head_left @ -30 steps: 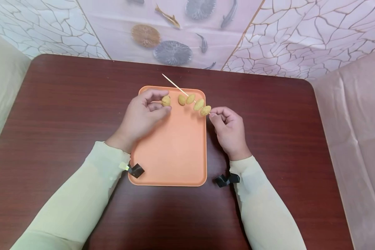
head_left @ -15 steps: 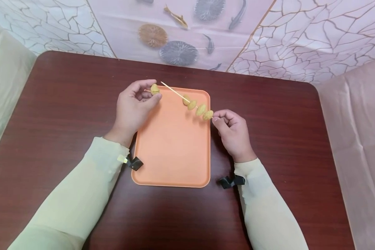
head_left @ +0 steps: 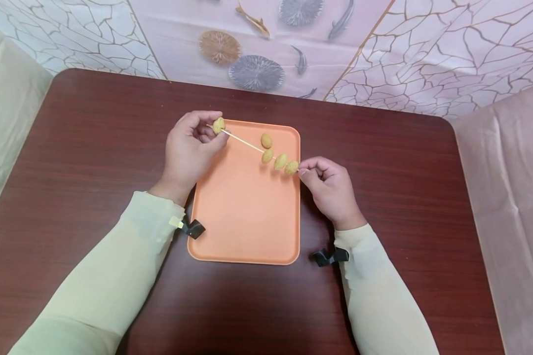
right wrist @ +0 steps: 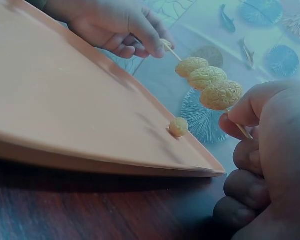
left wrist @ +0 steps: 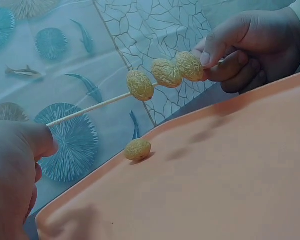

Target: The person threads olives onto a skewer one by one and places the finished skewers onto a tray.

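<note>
My left hand (head_left: 190,153) pinches a wrinkled yellow oval fruit (head_left: 218,124) between thumb and fingertips, above the far left corner of the orange tray (head_left: 240,217). My right hand (head_left: 330,192) pinches the near end of a thin wooden skewer (head_left: 244,142) off the tray's right side. Three similar fruits (left wrist: 166,73) are threaded close to that hand. The skewer's far end meets the fruit in my left hand; how deep it goes in is hidden. One loose fruit (right wrist: 178,127) lies on the tray near its far right corner.
The tray rests on a dark red-brown table (head_left: 382,148). Behind stands a patterned cloth (head_left: 257,49) printed with fish and lily pads, and plain fabric (head_left: 506,172) hangs at the right. Black wrist straps (head_left: 330,256) sit on both sleeves.
The left hand has moved left and away with its fruit. The skewer has swung so its tip, formerly free, now meets that fruit. The right hand has shifted slightly right and nearer.
</note>
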Demonstrator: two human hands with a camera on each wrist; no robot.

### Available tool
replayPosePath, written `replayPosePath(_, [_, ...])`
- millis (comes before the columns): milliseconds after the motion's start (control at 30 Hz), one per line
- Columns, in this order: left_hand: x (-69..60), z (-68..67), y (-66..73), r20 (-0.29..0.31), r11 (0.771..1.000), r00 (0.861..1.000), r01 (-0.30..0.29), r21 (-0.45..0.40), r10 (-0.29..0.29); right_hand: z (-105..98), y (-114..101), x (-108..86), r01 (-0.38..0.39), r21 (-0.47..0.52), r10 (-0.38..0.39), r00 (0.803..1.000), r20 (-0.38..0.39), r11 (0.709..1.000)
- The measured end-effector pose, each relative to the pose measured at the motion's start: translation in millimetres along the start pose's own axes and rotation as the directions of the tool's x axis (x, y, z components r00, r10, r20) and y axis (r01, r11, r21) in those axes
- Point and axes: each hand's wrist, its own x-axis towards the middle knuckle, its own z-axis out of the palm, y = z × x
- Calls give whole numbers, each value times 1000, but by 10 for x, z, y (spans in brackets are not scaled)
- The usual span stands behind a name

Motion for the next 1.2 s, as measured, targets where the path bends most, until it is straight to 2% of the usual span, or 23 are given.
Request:
replayPosePath(333, [-16, -10, -13, 9, 994, 999, -51, 94, 50, 8, -5, -2, -3, -44, 2, 1000, -23, 999])
replayPosePath(533, [-15, 10, -28, 9, 997, 998, -62, 39, 62, 18, -8, 1, -14, -51, 13, 999, -37, 999])
replayPosePath(733, [-21, 4, -28, 21, 999, 999, -46, 3, 46, 22, -22, 7, -18, -67, 15, 999, -43, 998])
replayPosePath(833, [-21, 4, -31, 14, 998, 999, -50, 36, 49, 21, -21, 5, -17, -74, 14, 999, -40, 997])
replayPosePath(1000, [-21, 4, -44, -2, 990, 996, -85, 116, 86, 23, -23, 5, -8, -82, 6, 1000, -30, 997])
replayPosePath(1200, [-15, 7, -42, -12, 988, 996, -81, 134, 84, 20, -21, 1, -4, -79, 3, 1000, -15, 997])
